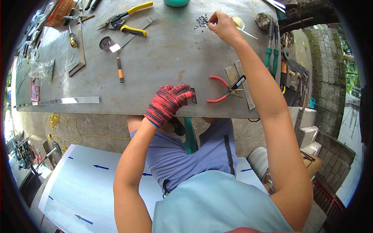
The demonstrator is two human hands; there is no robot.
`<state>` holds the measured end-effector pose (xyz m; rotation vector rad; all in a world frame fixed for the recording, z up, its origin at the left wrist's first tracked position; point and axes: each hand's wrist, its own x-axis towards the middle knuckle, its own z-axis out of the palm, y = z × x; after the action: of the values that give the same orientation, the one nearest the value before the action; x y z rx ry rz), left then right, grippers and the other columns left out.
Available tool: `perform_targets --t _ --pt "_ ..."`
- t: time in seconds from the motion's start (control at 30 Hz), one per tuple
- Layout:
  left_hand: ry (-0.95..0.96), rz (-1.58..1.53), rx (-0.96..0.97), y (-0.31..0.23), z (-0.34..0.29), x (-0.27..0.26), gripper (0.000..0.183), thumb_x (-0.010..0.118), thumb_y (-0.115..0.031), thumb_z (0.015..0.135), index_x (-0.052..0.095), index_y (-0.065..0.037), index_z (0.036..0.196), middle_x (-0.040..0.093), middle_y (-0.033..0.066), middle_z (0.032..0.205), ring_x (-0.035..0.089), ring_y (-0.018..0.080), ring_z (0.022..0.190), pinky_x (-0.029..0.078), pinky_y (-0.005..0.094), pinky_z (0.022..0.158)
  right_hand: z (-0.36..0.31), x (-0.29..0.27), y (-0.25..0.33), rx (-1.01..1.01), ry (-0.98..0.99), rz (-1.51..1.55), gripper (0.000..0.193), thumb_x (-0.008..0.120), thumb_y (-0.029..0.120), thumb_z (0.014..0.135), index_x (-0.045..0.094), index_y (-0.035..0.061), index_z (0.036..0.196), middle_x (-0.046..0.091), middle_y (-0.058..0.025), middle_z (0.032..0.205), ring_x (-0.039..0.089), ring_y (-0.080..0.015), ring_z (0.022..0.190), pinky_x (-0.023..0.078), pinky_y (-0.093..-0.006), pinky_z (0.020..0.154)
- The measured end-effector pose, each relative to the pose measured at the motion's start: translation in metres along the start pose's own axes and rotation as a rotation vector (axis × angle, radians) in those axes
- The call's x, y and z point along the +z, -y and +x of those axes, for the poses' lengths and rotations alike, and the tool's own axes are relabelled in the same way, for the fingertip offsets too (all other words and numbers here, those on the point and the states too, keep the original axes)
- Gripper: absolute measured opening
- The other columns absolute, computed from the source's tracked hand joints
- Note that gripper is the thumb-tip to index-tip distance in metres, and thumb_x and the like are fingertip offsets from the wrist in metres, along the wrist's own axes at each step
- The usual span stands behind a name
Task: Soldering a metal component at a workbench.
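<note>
My left hand (168, 101), in a red and black knit glove, is near the table's front edge. Its fingertips grip a small dark bent metal piece (194, 95) that stands on the tabletop. At the far side my bare right hand (224, 25) reaches beside a pile of tiny metal pieces (201, 21), perhaps rivets. Its fingers are pinched together, and whatever may be between them is hidden. Just right of that hand lies a pale roll of tape (238, 22). Pliers with red handles (218, 99) rest between my forearms, touching flat metal plates (244, 87).
Yellow-handled snips (115, 24), a metal strip, a black tape roll (105, 43) and an orange-handled tool (120, 70) lie on the metal table (155, 62). A stone (263, 20) and green-handled tools (268, 57) line the right edge. Yellow cord (70, 130) trails across the floor.
</note>
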<state>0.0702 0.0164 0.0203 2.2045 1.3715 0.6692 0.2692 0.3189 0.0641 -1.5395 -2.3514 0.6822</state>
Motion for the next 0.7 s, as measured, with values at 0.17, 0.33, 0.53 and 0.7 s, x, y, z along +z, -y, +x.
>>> perform_targets --t 0.17,0.33,0.53,0.7 --pt "0.060 -0.005 -0.034 0.002 -0.008 0.001 0.049 0.075 -0.017 0.083 0.072 -0.029 0.130 0.069 0.0081 0.139 0.070 0.0305 0.097 0.056 0.0434 0.088 -0.022 0.009 0.003 0.010 -0.015 0.158 0.024 0.077 0.014 0.088 0.073 0.0013 0.107 0.078 -0.0143 0.101 0.074 -0.0263 0.094 0.058 -0.0380 0.088" --pt "0.093 -0.074 -0.052 0.004 -0.010 0.003 0.049 0.074 -0.016 0.084 0.072 -0.029 0.131 0.069 0.0083 0.139 0.070 0.0309 0.097 0.056 0.0431 0.090 -0.080 0.001 0.018 0.032 0.079 0.391 0.021 0.076 0.012 0.089 0.072 0.0000 0.106 0.075 -0.0053 0.097 0.066 -0.0135 0.089 0.055 -0.0330 0.080" --pt "-0.037 -0.014 0.015 0.006 -0.002 0.005 0.049 0.080 -0.017 0.081 0.073 -0.028 0.128 0.073 0.0068 0.132 0.069 0.0311 0.090 0.057 0.0430 0.086 -0.161 0.000 0.043 0.079 0.192 0.599 0.018 0.074 0.008 0.093 0.074 0.0001 0.109 0.075 -0.0036 0.095 0.067 -0.0103 0.086 0.056 -0.0263 0.081" --pt "-0.001 0.007 0.005 0.009 -0.001 0.009 0.049 0.078 -0.017 0.083 0.072 -0.028 0.130 0.071 0.0053 0.137 0.069 0.0313 0.095 0.057 0.0429 0.089 -0.217 0.019 0.060 0.059 0.244 0.548 0.018 0.074 0.007 0.092 0.072 0.0008 0.108 0.075 -0.0052 0.095 0.070 -0.0125 0.085 0.057 -0.0289 0.082"
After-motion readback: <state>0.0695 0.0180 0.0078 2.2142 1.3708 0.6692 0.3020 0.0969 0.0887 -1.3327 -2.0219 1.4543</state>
